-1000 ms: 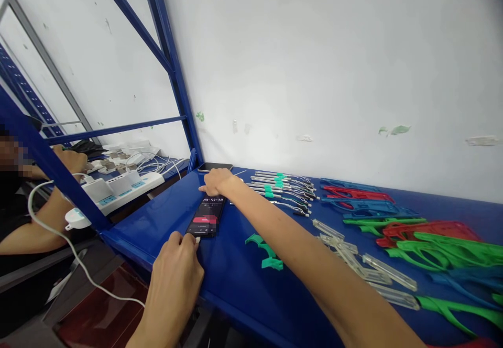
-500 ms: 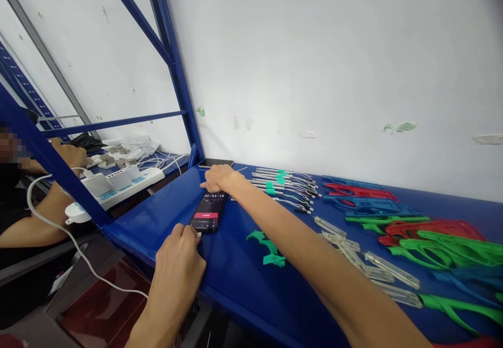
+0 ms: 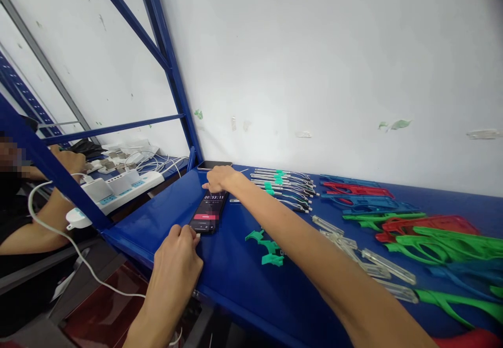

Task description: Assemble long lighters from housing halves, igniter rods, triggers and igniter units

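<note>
A black smartphone (image 3: pixel 205 210) lies on the blue shelf top with its screen lit, showing a running timer and a red button. At its near end, my left hand (image 3: pixel 178 261) is closed in a pinch around a whitish cable plug (image 3: pixel 197 237), right at the phone's bottom edge. Whether the plug sits inside the port cannot be made out. My right hand (image 3: pixel 220 179) reaches across and is closed over the phone's far end, covering its top edge; the fingertips are partly hidden. Behind that hand lies a second dark phone (image 3: pixel 204 165).
Right of the phone are green plastic clips (image 3: pixel 267 246), a row of thin wired rods (image 3: pixel 275 180), clear plastic pieces (image 3: pixel 387 264) and coloured plastic frames (image 3: pixel 444 243). Blue rack post (image 3: pixel 78 185), power strip (image 3: pixel 147 183) and a co-worker's arm (image 3: pixel 35 232) stand left.
Both hands keep nearly the same places at the phone. The timer has gone from 00:53:10 to 00:53:11. The camera view has shifted slightly.
</note>
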A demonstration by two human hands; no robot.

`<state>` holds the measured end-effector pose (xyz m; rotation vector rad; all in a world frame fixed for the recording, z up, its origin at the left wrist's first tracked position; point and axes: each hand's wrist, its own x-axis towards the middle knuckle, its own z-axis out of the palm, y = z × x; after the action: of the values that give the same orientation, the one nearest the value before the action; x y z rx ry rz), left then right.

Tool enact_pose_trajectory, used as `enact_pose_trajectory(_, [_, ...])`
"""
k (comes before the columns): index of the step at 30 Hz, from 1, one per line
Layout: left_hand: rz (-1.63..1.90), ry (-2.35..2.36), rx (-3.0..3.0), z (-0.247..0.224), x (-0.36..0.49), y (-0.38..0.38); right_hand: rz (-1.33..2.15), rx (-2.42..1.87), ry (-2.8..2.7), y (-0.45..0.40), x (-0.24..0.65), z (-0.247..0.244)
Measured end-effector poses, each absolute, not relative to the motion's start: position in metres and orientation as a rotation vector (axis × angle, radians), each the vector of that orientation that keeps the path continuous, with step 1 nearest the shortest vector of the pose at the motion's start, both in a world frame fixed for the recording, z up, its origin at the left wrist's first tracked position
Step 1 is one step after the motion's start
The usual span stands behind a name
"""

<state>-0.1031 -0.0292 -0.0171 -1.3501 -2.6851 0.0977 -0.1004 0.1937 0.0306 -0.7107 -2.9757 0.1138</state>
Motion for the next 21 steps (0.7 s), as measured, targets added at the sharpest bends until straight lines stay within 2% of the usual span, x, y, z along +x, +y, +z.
enact_pose_trajectory(7, [0.263,-2.745,-1.291,-0.008,-0.108,-0.039,0.084,-0.737,-2.995,0.188,-0.109,0.029])
enact_pose_trajectory(21, [0.132,-2.725,-1.426,-0.015,-0.114,-0.035,0.090,-0.749,-3.027,0.192,-0.093,0.031])
